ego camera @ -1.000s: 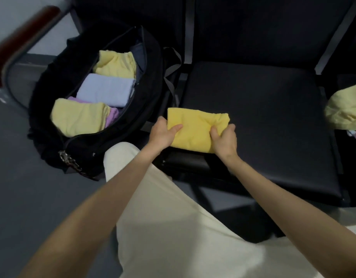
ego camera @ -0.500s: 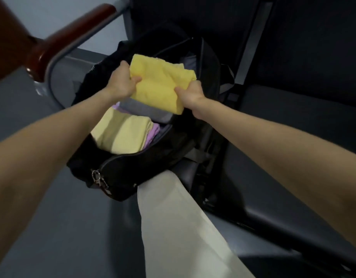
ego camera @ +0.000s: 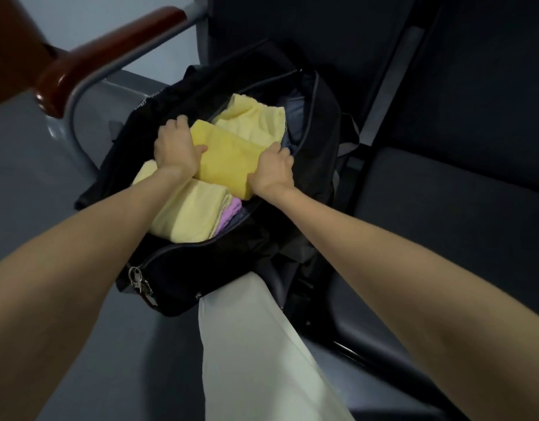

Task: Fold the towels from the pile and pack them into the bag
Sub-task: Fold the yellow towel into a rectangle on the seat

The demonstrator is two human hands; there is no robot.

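A folded bright yellow towel (ego camera: 228, 156) lies in the middle of the open black bag (ego camera: 201, 268), on top of the towels packed there. My left hand (ego camera: 177, 147) grips its left end and my right hand (ego camera: 272, 171) grips its right end. A pale yellow folded towel (ego camera: 192, 214) sits at the bag's near end with a purple one (ego camera: 230, 214) showing under it. Another pale yellow towel (ego camera: 253, 117) fills the far end. The pile of unfolded towels is out of view.
The bag rests on a dark seat, its zip pulls (ego camera: 139, 281) hanging at the near corner. A wooden armrest on a grey metal frame (ego camera: 110, 50) stands to the left. A second dark seat (ego camera: 459, 208) lies to the right. My pale trouser leg (ego camera: 256, 344) is below.
Both hands carried the bright yellow towel from the right seat over to the bag and lowered it onto the lilac towel in the middle, which is now covered.
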